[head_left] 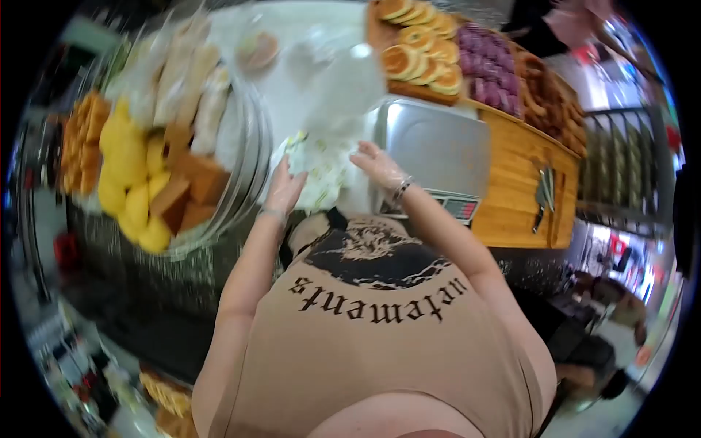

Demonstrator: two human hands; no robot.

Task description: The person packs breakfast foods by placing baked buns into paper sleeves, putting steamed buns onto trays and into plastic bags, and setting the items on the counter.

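Observation:
Both my hands are in thin clear gloves over the white table. My left hand [286, 187] is at the near left edge of a white printed sheet or bag [321, 169], its fingers apart. On the other side, my right hand [380, 166] is by the sheet's right edge, with its fingers partly curled; whether it pinches the film is too blurred to tell. The sheet lies crumpled between the hands. Right beside my right hand stands a metal scale [438, 142] with a display at its near edge.
Left is a round clear tray [252, 171] with yellow buns [125, 157], brown cake blocks [201, 179] and wrapped rolls [182, 80]. Right, a wooden board [511, 190] bears tongs [548, 190]; behind are orange-topped slices [416, 55] and purple pieces [488, 66]. People are at far right.

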